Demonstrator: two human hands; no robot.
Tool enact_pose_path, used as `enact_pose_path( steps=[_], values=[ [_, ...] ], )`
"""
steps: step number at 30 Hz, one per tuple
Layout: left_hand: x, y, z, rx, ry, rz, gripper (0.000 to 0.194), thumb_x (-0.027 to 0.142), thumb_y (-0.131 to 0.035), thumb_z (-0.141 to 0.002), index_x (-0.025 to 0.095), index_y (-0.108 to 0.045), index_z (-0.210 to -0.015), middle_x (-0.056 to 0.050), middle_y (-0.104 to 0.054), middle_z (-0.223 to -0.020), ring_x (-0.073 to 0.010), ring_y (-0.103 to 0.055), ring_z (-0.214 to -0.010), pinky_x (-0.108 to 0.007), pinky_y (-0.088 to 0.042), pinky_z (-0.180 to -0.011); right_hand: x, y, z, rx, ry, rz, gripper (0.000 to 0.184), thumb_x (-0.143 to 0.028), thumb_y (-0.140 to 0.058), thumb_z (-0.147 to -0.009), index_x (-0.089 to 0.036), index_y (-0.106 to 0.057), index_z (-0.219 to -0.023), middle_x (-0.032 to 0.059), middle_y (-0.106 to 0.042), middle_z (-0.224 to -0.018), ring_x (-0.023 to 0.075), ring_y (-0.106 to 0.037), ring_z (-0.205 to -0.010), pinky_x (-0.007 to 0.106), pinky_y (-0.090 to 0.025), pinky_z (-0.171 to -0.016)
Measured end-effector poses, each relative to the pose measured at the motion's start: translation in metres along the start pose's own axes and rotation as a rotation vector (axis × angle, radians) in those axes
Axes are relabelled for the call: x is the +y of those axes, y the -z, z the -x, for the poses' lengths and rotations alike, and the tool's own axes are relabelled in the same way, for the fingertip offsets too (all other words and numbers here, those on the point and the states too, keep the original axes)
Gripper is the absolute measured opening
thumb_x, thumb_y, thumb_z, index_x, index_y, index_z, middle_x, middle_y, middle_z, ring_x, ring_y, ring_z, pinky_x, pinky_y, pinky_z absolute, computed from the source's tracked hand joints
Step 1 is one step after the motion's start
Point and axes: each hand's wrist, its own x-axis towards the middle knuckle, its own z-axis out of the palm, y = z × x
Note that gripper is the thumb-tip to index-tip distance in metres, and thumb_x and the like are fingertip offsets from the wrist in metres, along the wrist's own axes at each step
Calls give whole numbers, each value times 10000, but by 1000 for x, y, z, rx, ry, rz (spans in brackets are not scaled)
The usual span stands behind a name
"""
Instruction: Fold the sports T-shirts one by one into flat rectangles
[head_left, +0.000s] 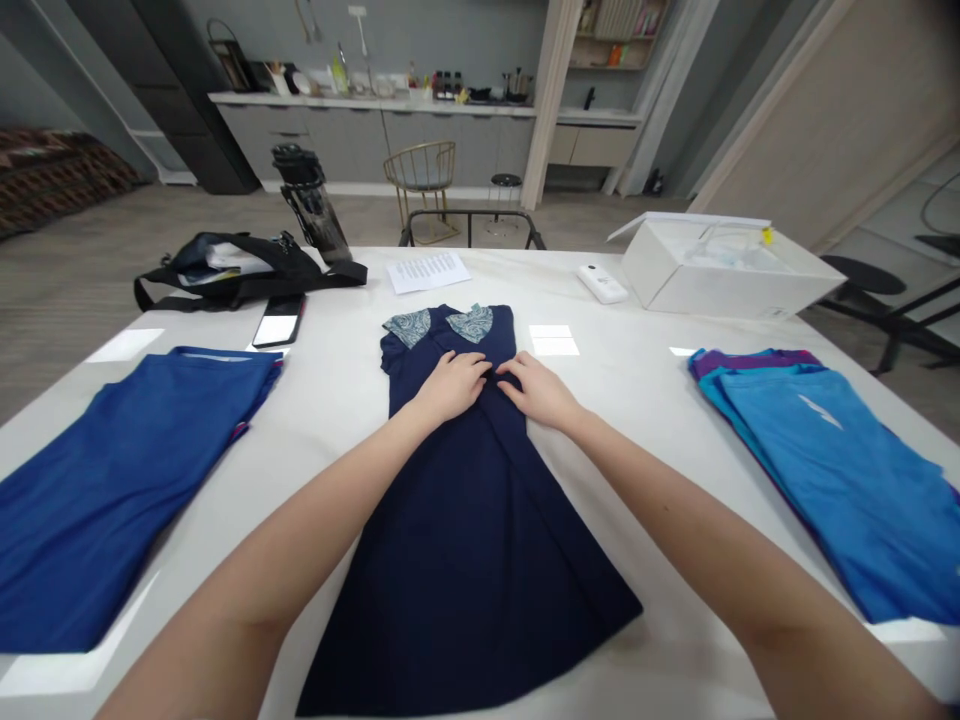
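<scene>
A navy dress (465, 560) with a pale patterned collar (471, 324) lies lengthwise in front of me, its collar end away from me and its wide hem close by. Its right side is folded inward in a long slanting layer. On the upper part of the dress, my left hand (454, 386) has its fingers bent together on the fabric. My right hand (537, 388) pinches the cloth at the right edge, a short gap from the left fingertips. The fingertips partly hide the cloth between them.
Blue folded clothes (135, 470) lie at left, and a stack of blue and purple clothes (832, 450) at right. Along the table's far side are a black bag (247, 280), a phone (279, 322), a bottle (311, 205), a paper sheet (429, 272), a white device (601, 284) and an open white box (720, 285).
</scene>
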Motion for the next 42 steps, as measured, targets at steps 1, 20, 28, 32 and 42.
enact_pose_path(
  steps=[1,20,28,32,42],
  values=[
    [13,1,11,-15,-48,19,382,203,-445,-994,216,-620,-1333,-104,-607,-1435,-231,-541,-1339,-475,-315,-1193,-7,3,17,-17,-26,-31,215,-299,-583,-983,-233,-678,-1164,68,-641,-1094,210,-634,-988,319,-487,-885],
    [207,10,149,-129,-470,-24,363,249,-511,-982,221,-603,-1332,-116,-640,-1165,-269,-571,-1091,-397,-372,-891,-115,29,297,22,-512,167,316,-464,-630,-931,-219,-637,-1130,109,-694,-1054,279,-663,-928,362,-479,-784],
    [217,13,163,40,-313,187,303,175,-449,-989,215,-666,-1196,-85,-616,-1074,-232,-560,-1003,-375,-432,-883,-130,30,299,288,-383,-223,306,-474,-668,-889,-234,-578,-1057,65,-671,-1033,224,-624,-880,339,-494,-818],
    [212,23,177,151,-186,361,363,138,-453,-966,255,-673,-1230,-81,-589,-1178,-224,-542,-1108,-378,-451,-952,-144,20,294,217,-457,-202,300,-454,-649,-895,-258,-579,-1112,46,-689,-1019,233,-645,-867,337,-486,-780],
    [177,44,239,124,-327,25,391,82,-373,-1008,210,-651,-1251,-92,-724,-1153,-225,-617,-1089,-454,-364,-1002,-149,11,309,245,-146,-69,337,-118,-443,-960,-243,-691,-1151,100,-619,-1064,249,-620,-989,368,-519,-882]
  ],
)
